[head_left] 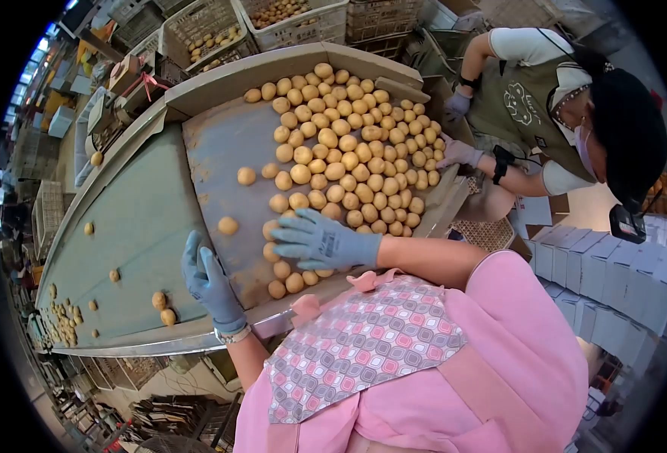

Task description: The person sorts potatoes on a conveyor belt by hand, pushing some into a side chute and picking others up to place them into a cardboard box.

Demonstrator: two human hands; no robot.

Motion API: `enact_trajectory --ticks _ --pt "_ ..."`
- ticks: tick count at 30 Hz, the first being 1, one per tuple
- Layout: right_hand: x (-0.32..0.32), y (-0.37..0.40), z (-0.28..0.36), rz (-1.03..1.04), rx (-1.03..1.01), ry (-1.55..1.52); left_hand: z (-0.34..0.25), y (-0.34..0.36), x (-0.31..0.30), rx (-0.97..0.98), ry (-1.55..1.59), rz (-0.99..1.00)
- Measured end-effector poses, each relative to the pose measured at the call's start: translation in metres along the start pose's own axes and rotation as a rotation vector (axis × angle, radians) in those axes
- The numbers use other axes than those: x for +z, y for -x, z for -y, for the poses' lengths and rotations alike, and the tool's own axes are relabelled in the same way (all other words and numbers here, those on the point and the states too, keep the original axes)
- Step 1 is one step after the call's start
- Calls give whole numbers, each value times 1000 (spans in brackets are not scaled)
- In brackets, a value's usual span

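Many round, yellow-brown potatoes (348, 143) lie massed on a grey sorting surface (224, 143). Over the near edge of the pile is my right hand (326, 238) in a blue-grey glove, palm down with fingers spread, touching or just above several potatoes. What is under its palm is hidden. Further left, my left hand (214, 283), gloved alike, is raised near the seam between the grey surface and a green conveyor belt (133, 215). Its fingers point up with the thumb apart, and nothing shows in it. A lone potato (228, 225) lies between my hands, toward the far side.
Across the pile at right, a co-worker (534, 113) has one gloved hand (460, 153) at the potatoes' edge. Plastic crates (205, 34) with potatoes stand behind the raised far rim. White boxes (605, 264) are stacked at right. Scattered potatoes (160, 300) lie on the green belt.
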State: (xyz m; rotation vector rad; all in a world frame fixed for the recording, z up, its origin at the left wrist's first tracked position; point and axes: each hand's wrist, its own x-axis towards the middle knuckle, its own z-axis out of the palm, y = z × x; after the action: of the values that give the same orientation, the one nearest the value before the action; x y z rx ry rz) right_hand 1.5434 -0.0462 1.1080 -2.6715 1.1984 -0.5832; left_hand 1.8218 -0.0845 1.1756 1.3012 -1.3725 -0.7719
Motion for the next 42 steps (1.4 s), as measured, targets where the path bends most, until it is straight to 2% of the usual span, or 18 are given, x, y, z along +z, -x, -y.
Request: enact_trajectory --ticks 4,6,9,11,13,18,21,23,25,26,30,32,35,36,38,39,40,42 --pt "-19 39 -15 79 -69 -87 -2 -5 -4 -40 -5 -37" --pt "-36 39 -33 -65 93 -47 -10 -5 2 -81 85 -30" --pt "-51 39 -56 -281 371 20 -3 -7 -3 39 -95 30" --pt "-38 46 -84 -275 402 187 -3 -7 -1 26 -61 11" --pt "-39 38 -110 -272 406 276 -4 -7 1 -8 18 -21" --pt "-48 -47 -138 -276 372 210 1 -8 4 -13 4 -12" --pt "-19 -94 -136 46 739 241 4 -6 2 -13 -48 34" --pt "-3 -124 -132 179 772 485 8 -9 1 -6 -105 94" --pt "2 -136 -135 136 812 458 14 -6 -1 5 -192 180" --pt "1 -137 -142 27 836 308 10 -6 -1 20 -215 212" --pt "-36 -112 -138 -320 805 -320 -4 -5 6 -38 -93 269" --pt "-50 -100 -98 -397 682 -410 -32 -2 19 21 -13 252" --pt "-42 -88 -22 -116 524 -590 -35 1 36 262 -192 318" --pt "-46 -78 2 -99 538 -775 -30 3 38 367 -300 359" --pt "-62 -74 36 -64 540 -1132 -18 0 27 368 -343 396" --pt "-58 -67 30 -108 482 -887 -11 -3 20 366 -367 412" --pt "-52 -54 11 -149 419 -641 -4 -10 16 484 -428 227" --pt "-38 -17 -36 -138 246 -146 -7 -7 2 154 64 -49"
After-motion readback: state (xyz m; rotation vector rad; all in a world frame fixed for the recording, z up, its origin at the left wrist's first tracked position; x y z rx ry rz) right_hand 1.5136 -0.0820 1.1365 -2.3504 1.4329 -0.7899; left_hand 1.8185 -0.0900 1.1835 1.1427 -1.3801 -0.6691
